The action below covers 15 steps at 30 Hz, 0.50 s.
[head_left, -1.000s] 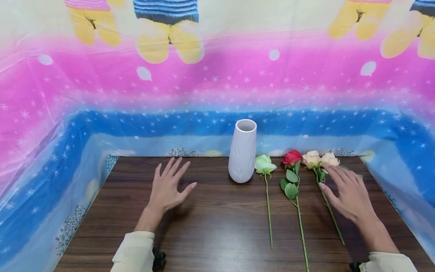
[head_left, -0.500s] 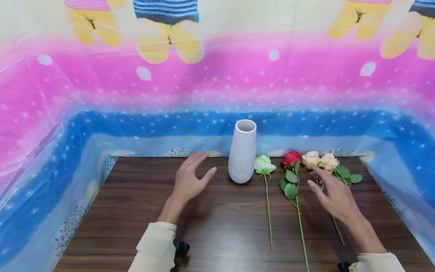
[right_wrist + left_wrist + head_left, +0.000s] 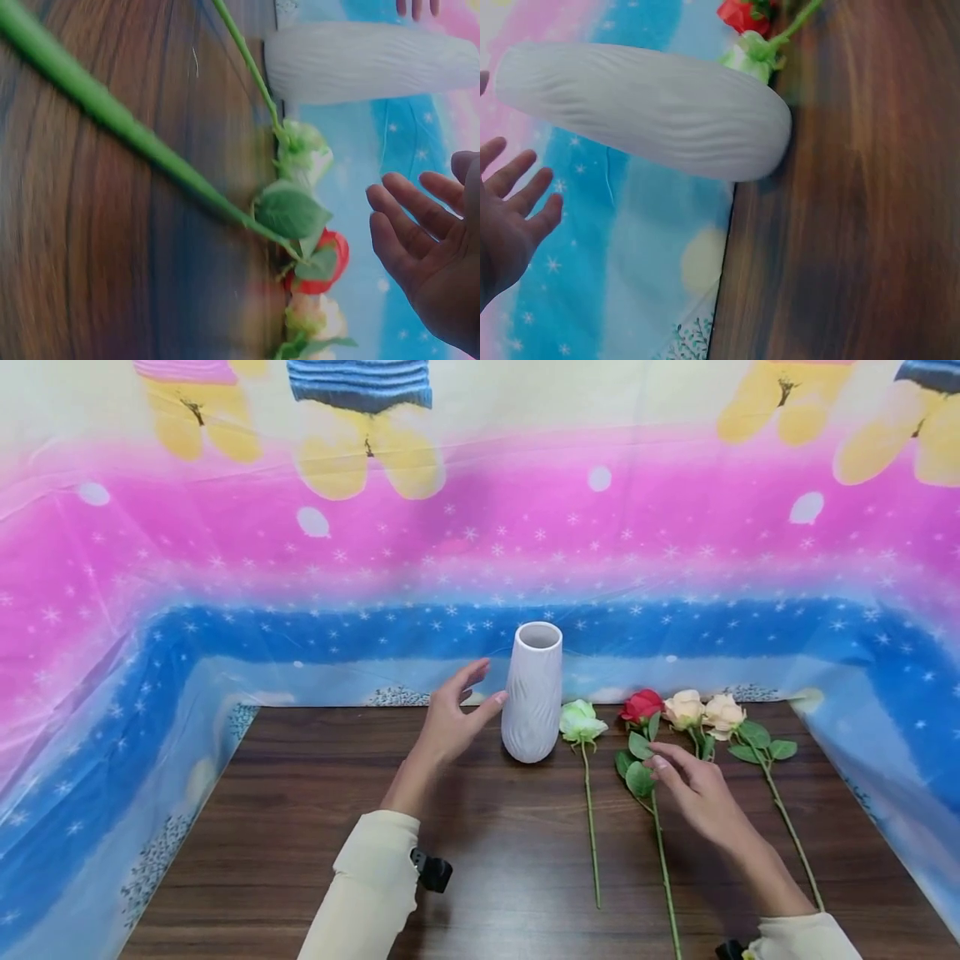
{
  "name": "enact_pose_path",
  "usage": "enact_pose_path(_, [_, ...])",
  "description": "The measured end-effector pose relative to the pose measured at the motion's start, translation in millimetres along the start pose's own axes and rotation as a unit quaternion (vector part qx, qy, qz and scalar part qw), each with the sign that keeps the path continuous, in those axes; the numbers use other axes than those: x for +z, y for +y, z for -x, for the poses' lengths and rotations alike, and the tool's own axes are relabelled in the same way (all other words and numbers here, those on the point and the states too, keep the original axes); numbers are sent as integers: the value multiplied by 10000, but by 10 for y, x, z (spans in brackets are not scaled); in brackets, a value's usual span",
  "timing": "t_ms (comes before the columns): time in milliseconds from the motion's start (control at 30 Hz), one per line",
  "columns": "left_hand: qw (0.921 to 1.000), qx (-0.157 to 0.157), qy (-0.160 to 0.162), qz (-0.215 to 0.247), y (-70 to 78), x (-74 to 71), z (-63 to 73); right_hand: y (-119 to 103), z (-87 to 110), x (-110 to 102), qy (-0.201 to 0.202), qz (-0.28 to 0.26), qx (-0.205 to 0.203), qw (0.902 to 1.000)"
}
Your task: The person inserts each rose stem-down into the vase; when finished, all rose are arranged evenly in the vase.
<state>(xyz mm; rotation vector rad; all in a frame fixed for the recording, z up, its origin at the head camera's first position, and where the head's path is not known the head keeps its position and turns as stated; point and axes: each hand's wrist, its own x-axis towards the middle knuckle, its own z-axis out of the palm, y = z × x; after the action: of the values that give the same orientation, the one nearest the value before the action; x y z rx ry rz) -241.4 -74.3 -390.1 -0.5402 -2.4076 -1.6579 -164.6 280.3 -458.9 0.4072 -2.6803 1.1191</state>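
Note:
A white ribbed vase [image 3: 532,702] stands upright near the table's back edge. My left hand [image 3: 448,717] is just left of it, thumb toward the vase and fingers apart; the left wrist view shows a gap between hand [image 3: 514,217] and vase [image 3: 652,112]. Over the red rose's stem hovers my right hand [image 3: 697,793], fingers loosely bent with nothing in them. The red rose [image 3: 642,706] lies right of a pale green rose [image 3: 582,721]. In the right wrist view the right hand [image 3: 427,247] is apart from the red rose [image 3: 330,262].
Two cream roses [image 3: 684,710] lie at the right, one stem partly hidden behind the right hand. The dark wooden table [image 3: 300,827] meets a patterned cloth [image 3: 375,552] at the back and sides. Black cameras sit at both wrists.
My left hand has moved right and away from me, up to the vase. My right hand has moved left from the cream roses to above the red rose's stem. Vase and flowers stay put.

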Motion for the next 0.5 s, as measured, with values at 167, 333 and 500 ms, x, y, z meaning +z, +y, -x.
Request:
enact_pose_path(167, [9985, -287, -195, 427, 64, 75, -172, -54, -28, 124, -203, -432, 212, 9986])
enact_pose_path(333, [9965, -348, -318, 685, 124, 185, -315, -108, -75, 315, -305, -908, 551, 9939])
enact_pose_path(500, [9954, -379, -243, 847, 199, 282, -397, -154, -141, 536, -262, -1166, 967, 9881])
